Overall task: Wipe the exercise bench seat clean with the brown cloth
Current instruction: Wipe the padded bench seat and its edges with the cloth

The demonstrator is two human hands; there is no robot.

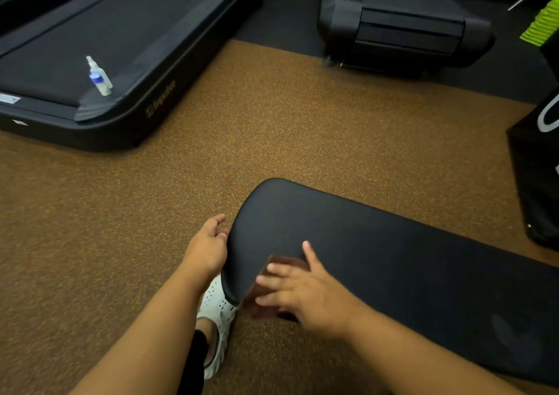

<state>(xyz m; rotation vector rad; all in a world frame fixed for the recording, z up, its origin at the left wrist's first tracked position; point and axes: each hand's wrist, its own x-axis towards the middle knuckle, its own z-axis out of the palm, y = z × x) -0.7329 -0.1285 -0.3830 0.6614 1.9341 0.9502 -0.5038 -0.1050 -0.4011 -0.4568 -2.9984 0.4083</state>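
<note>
The black padded bench seat [378, 252] runs from the middle of the view toward the lower right. A brown cloth [287, 263] lies on its near edge, mostly covered by my right hand [305, 291], which presses on it with straight, spread fingers. Part of the cloth hangs over the seat's edge below my fingers. My left hand [208, 243] sits beside the seat's rounded end, its fingers loosely curled and its fingertips touching the pad's side.
A clear spray bottle [98, 77] stands on the black treadmill deck [127, 46] at the upper left. Another black machine [402, 28] sits at the top right, a black bag [538, 164] at the right edge. Speckled brown floor [272, 128] surrounds the bench. My white shoe [216, 313] is under the seat's end.
</note>
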